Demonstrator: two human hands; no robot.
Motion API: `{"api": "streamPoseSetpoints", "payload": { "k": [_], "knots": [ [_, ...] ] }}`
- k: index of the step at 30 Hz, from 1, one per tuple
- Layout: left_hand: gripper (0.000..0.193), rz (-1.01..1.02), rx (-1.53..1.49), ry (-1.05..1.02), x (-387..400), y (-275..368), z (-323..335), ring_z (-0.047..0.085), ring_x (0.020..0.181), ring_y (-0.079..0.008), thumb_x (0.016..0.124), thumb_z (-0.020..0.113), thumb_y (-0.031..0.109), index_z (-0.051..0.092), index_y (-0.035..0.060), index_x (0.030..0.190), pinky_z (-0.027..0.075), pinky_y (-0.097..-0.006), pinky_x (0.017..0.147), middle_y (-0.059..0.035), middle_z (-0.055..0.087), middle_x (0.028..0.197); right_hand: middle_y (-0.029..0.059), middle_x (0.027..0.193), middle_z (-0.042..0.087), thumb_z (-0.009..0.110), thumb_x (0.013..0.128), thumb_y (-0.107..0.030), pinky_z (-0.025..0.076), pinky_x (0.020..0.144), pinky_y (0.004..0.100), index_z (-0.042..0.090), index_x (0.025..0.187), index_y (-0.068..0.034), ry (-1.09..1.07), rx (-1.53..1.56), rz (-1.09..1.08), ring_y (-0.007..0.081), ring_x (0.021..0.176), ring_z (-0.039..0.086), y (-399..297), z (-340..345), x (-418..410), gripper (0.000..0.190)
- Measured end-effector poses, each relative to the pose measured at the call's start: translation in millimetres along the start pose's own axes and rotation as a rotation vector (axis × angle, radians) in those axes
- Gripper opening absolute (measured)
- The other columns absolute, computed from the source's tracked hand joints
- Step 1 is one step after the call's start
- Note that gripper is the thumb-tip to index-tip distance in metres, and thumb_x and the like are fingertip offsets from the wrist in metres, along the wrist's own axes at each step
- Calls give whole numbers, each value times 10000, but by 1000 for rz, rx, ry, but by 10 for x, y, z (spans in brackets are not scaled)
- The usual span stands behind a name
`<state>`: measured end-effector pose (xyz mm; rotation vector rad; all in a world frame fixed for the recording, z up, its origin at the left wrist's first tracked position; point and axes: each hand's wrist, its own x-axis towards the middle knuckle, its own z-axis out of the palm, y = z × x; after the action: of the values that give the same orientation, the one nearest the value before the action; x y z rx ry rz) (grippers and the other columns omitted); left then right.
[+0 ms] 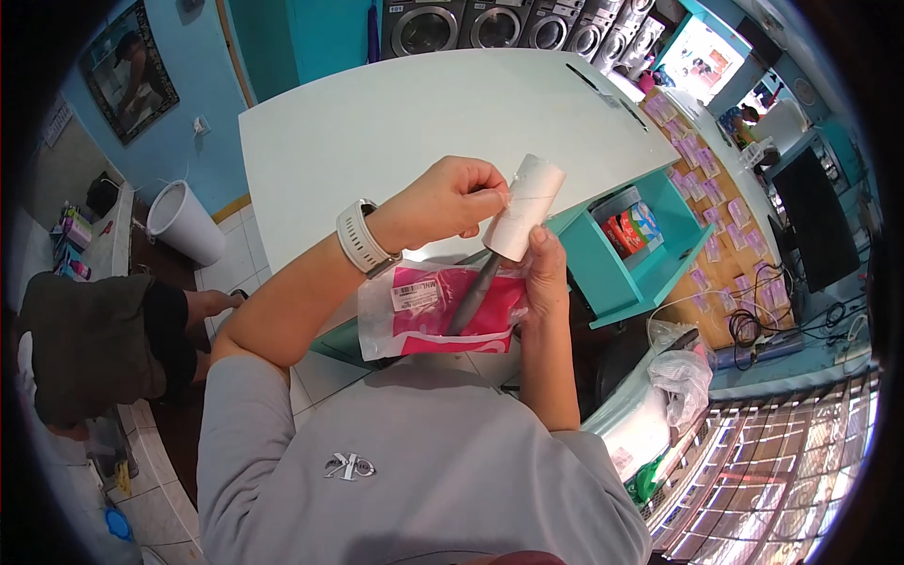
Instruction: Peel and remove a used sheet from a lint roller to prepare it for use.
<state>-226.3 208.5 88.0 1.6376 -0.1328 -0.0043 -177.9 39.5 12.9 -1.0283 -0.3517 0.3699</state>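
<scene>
A lint roller with a white roll (pixel 526 206) and a dark grey handle (pixel 474 293) is tilted in front of my chest. My right hand (pixel 545 279) grips it near the lower end of the roll, together with a pink and clear plastic pouch (pixel 417 328). The pouch hangs behind the handle and bears a printed label. Pinched fingertips of my left hand (pixel 452 196) are at the roll's left edge, where a thin clear film seems to show. Exactly what they pinch is too small to tell.
A white tabletop (pixel 395 113) spreads beyond my hands. To the right, a turquoise drawer (pixel 635 275) is pulled out, with boxes (pixel 632 229) inside. A person (pixel 92 346) stands at left near a white bin (pixel 185 222). Cables (pixel 759 325) lie at far right.
</scene>
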Motion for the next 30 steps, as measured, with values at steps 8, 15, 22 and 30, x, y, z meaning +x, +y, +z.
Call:
{"api": "streamPoseSetpoints", "payload": {
  "k": [8,15,22,30],
  "knots": [
    [142,-19,-87,-31,-14,13,21,494,570,-56,919,553,122,604,-9,940,431,-199,517,-18,587,812,42,842,610,778,729,-482,503,565,242,558,1108,-5,-164,323,245,111,671,590,32,-115,24,647],
    [168,-71,-233,-100,-13,21,-26,515,586,-66,926,564,140,615,-16,961,497,-237,550,-17,588,807,28,777,601,789,723,-467,513,537,246,563,1088,-29,-230,437,301,103,596,562,24,-114,34,613],
    [232,-14,197,132,65,-9,-238,615,692,-94,965,531,148,654,-44,1010,573,-267,643,-47,614,832,15,768,595,748,786,-435,453,549,221,586,1036,-17,-56,50,187,88,642,560,-59,-195,30,514],
    [256,-34,26,35,33,-21,19,614,715,-96,918,634,180,672,-37,1048,584,-274,666,-75,653,892,27,849,632,728,846,-228,415,601,207,603,991,2,109,-287,-39,69,673,539,-214,-169,-109,299]
  ]
}}
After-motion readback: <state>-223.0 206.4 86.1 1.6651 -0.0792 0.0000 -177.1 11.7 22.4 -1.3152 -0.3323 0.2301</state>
